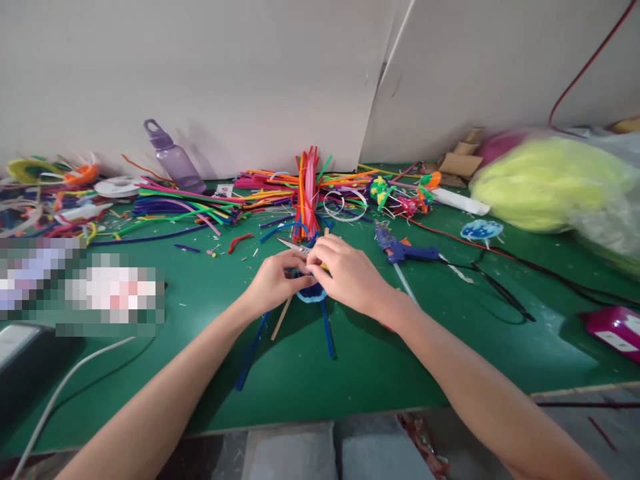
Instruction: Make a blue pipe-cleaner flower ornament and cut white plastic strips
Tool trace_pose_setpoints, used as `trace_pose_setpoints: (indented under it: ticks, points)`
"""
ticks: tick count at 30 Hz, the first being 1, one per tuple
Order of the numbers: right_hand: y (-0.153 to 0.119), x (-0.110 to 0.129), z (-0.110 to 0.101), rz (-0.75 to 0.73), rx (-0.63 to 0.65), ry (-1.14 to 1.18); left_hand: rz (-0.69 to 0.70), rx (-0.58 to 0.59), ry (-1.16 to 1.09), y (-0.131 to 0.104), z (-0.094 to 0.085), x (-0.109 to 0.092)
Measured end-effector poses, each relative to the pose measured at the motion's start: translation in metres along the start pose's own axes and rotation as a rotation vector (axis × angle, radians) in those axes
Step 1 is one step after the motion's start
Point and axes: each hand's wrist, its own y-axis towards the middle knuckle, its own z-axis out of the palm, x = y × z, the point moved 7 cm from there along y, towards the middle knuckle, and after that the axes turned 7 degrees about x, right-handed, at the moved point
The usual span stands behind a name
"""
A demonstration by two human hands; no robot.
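A round dark-blue piece with a light-blue fuzzy rim shows beneath my hands at the middle of the green table. My left hand has its fingers pinched together at the upper left of this piece. From the right, my right hand meets it with bent fingers, and a bit of yellow shows by them. What the fingertips grip is hidden. Blue pipe cleaners and a thin wooden stick stick out below the hands. Scissors lie just beyond, their blades pointing left.
Bundles of coloured pipe cleaners line the back, beside a purple bottle. A blue glue gun with its cable lies to the right, near a blue-and-white fuzzy piece and yellow-green bagged material. A magenta box sits far right.
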Motion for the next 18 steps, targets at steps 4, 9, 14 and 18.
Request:
trace_pose_setpoints:
  ticks: [4,9,14,18]
  points:
    - [0.002,0.013,0.007,-0.089,-0.025,-0.197,-0.005,-0.012,0.016,0.000,-0.002,0.002]
    - [0.002,0.012,0.002,-0.093,-0.066,-0.059,-0.002,-0.074,-0.055,0.002,-0.008,0.006]
    - [0.001,-0.023,-0.020,0.097,-0.202,0.361,-0.065,-0.112,-0.254,0.001,-0.008,0.012]
    - [0.003,-0.034,-0.017,0.145,-0.095,0.471,-0.074,-0.096,-0.290,0.001,-0.005,0.012]
